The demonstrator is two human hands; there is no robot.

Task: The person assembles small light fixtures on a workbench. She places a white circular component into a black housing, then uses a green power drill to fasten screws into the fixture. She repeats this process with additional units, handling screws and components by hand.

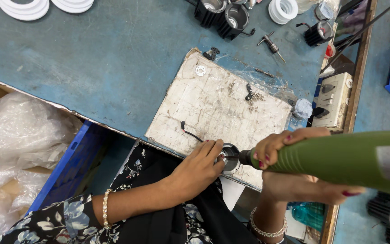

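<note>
- Left hand (198, 168) closed over a small round black lamp housing (229, 159), pressing it down at the near edge of a worn white board (213, 106).
- Right hand (290, 169) wrapped tight around a thick green power screwdriver (339, 158), held nearly level, bit tip (231, 157) pointing into the open top of the housing.
- Short black wire (190, 132) lying on the board just beside the left fingers.
- White washer (200, 70) near the far corner of the board; small black clip and loose screws (251, 96) further right on it.
- Board resting on a scuffed blue surface (104, 58).
- More black finned housings (222, 13) at the far edge, stacked white rings (23, 8) at the far left, another stack (283, 10) near the housings.
- Small hand tool (271, 45) lying beyond the board.
- Beige switch box (335, 101) at the right edge.
- Crumpled clear plastic bags (23, 131) in a cardboard box at the left, beside a blue crate (64, 167).
</note>
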